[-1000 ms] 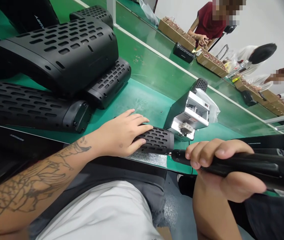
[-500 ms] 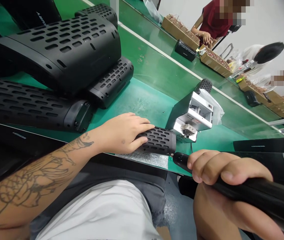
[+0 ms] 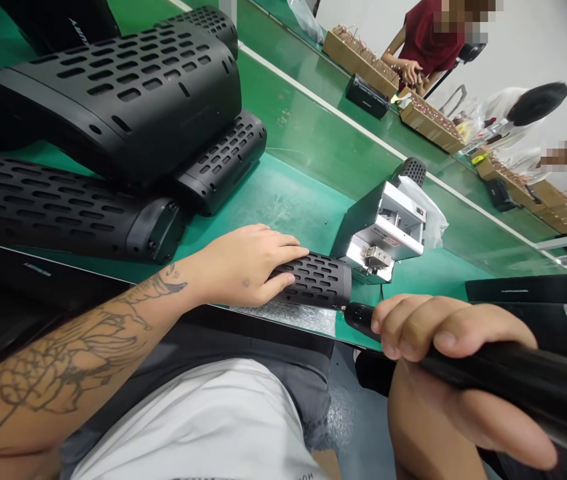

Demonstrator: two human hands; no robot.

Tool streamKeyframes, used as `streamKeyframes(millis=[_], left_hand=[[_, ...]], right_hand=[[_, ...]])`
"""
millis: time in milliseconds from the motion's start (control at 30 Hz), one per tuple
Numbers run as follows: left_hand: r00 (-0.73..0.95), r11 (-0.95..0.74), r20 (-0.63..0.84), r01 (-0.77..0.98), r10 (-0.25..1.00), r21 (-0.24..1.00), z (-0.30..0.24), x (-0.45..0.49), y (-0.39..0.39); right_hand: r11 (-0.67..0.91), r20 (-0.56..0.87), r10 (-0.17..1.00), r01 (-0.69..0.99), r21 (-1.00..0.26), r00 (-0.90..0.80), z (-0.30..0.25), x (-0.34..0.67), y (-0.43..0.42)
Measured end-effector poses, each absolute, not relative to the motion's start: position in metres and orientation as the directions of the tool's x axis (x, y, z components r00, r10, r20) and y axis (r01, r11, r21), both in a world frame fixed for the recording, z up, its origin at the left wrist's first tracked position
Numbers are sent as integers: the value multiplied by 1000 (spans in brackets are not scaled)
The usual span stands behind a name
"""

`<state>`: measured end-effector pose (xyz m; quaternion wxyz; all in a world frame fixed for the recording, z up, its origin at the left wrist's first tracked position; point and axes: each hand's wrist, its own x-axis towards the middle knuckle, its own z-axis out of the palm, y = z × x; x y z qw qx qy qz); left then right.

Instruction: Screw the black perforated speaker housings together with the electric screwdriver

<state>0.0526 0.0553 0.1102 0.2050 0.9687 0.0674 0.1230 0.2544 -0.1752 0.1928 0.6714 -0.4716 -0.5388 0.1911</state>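
Note:
My left hand [image 3: 253, 267] holds a black slotted housing [image 3: 317, 280] down on the bench, with its fingers and thumb over the near part. That hand hides the housing's left end. In my right hand [image 3: 443, 347] is a black electric screwdriver [image 3: 360, 319], gripped with the fingers wrapped around its body. Its tip meets the lower right corner of the housing, and a small bright screw or bit shows there. Bubble wrap [image 3: 308, 321] lies under the housing at the bench edge.
A boxy metal machine, probably a screw feeder [image 3: 383, 230], stands just behind the housing. Larger black slotted casings [image 3: 153, 100] are piled at the left. More black casings [image 3: 533, 290] lie at the right. Co-workers [image 3: 428, 40] sit beyond, near cardboard boxes [image 3: 358, 60].
My right hand and the screwdriver body have shifted slightly up and left, while the tip stays at the housing's corner. My left hand has not moved.

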Motion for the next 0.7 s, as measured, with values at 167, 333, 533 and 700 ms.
streamKeyframes(millis=[167, 333, 533, 700], left_hand=[[968, -903, 166, 103, 187, 417, 113, 51, 53], [969, -904, 144, 128, 202, 408, 115, 50, 49], [967, -894, 125, 151, 222, 421, 117, 50, 47], [965, -890, 114, 169, 237, 423, 119, 51, 46]], right_hand=[[519, 519, 811, 78, -851, 271, 200, 274, -147], [528, 522, 832, 22, -849, 189, 193, 279, -140], [523, 519, 851, -56, -850, 78, 180, 275, -151], [484, 483, 875, -59, -873, 33, 178, 280, -158]])
